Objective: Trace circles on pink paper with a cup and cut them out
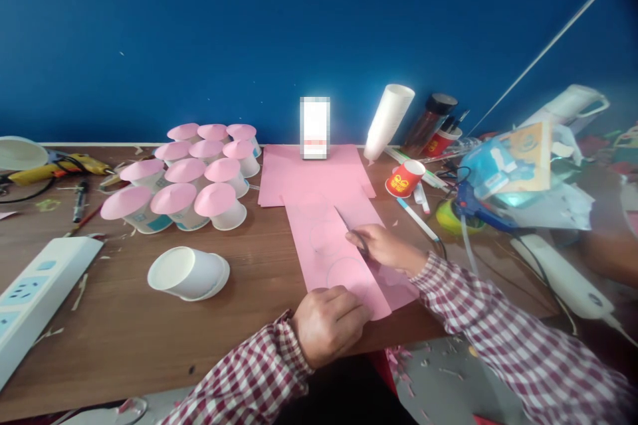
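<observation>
My right hand [389, 247] is closed round a pair of scissors [341, 216], whose blade points up and left over pink paper. Curled fingers of my left hand [331, 323] grip the near edge of the pink paper sheet [302, 239]. Faint pencil circles are drawn on that sheet, one just above my left hand. Part of another pink piece shows under the sheet on the right. Behind lies a stack of pink paper [279, 176]. The scissors' handles are mostly hidden by my right hand.
At left, several upturned paper cups carry pink cone tops [174, 198]; a bare white cup [189, 272] is nearer. A power strip [47, 292] lies far left. Stacked cups [391, 119], a red cup [405, 178], a marker [417, 219] and a glue gun [481, 209] are at right.
</observation>
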A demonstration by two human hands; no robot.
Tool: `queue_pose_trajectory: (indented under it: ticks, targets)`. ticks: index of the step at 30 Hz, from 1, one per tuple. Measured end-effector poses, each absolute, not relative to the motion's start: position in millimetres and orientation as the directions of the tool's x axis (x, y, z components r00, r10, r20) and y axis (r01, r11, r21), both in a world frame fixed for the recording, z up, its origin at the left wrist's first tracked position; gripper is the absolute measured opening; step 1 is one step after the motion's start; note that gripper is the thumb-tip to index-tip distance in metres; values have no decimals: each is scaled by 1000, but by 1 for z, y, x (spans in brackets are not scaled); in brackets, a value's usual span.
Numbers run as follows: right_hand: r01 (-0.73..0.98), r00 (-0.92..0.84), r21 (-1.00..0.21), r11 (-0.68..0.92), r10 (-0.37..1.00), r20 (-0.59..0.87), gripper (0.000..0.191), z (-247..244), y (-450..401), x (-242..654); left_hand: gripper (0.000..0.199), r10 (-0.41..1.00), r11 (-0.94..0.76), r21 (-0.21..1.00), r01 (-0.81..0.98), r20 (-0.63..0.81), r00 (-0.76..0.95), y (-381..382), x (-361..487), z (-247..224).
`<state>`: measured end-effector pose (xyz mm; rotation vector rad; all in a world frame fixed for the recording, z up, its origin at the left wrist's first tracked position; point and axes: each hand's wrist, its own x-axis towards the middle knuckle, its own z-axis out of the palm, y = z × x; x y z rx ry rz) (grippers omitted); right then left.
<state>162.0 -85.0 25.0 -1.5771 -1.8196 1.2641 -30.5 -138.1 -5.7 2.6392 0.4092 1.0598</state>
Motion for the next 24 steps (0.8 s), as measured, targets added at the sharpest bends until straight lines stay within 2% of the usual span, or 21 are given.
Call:
queue_pose_trajectory:
  ticks: [6,11,24]
  targets:
    - [566,-280,-823,-49,927,-248,50,28,-84,163,17,358,-923,346,167,618,700,-138,-31,-6]
    - [560,-245,-814,-154,907,-341,51,28,-83,164,17,351,-926,343,161,619,702,-138,-31,-4]
    - [528,-259,-841,-118,921,-291,51,26,-68,162,17,337,-933,323,161,622,707,-139,-31,-3]
